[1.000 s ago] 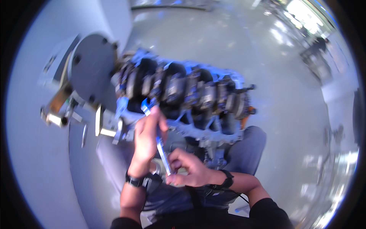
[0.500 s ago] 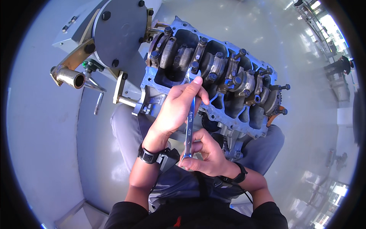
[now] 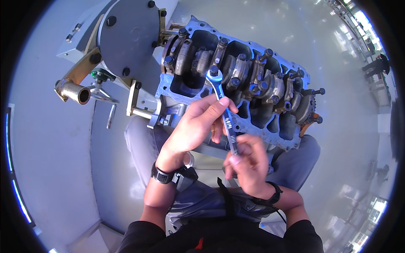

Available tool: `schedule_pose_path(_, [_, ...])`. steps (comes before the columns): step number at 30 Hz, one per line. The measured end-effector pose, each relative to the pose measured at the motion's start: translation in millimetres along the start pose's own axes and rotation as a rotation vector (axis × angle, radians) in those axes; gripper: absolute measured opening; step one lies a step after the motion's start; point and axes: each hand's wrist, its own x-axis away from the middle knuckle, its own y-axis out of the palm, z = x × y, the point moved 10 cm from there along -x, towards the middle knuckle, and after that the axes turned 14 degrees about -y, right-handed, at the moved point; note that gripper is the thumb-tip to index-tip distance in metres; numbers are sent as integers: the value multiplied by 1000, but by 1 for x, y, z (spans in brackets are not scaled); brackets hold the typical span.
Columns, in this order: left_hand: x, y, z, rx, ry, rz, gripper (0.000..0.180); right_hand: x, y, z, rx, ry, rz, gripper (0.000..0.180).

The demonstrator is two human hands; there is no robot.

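A chrome wrench [image 3: 228, 121] slants across the near side of an engine block [image 3: 177, 93]. Its upper end fits around a dark bolt head [image 3: 214, 71] on a bearing cap. My left hand [image 3: 201, 120] is closed around the wrench's upper shank, thumb laid along it. Near its lower end, my right hand [image 3: 249, 163] grips the handle between thumb and fingers, a little blurred. The crankshaft [image 3: 228, 67] lies exposed along the block, with several bearing caps and black bolts, some standing high out of their holes.
The block hangs on an engine stand with a round grey plate [image 3: 130, 38]. A tube bracket [image 3: 76, 92] and a crank handle [image 3: 112, 114] stick out at the left. My knees are under the block's near side. Far right, a person in dark clothes [image 3: 376, 66] stands by benches.
The wrench's lower end has swung to the right with my right hand, so the wrench now slants. My left hand has slid slightly down, uncovering the wrench head around the bolt.
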Motion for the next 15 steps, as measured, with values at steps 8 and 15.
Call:
schedule_pose_path(8, [-5,30,-5,-69,31,-133,34,-25,-71,-55,-53,-420,413,18])
schedule_pose_path(15, [2,22,8,95,265,-96,26,-3,-17,-54,151,-630,-53,19])
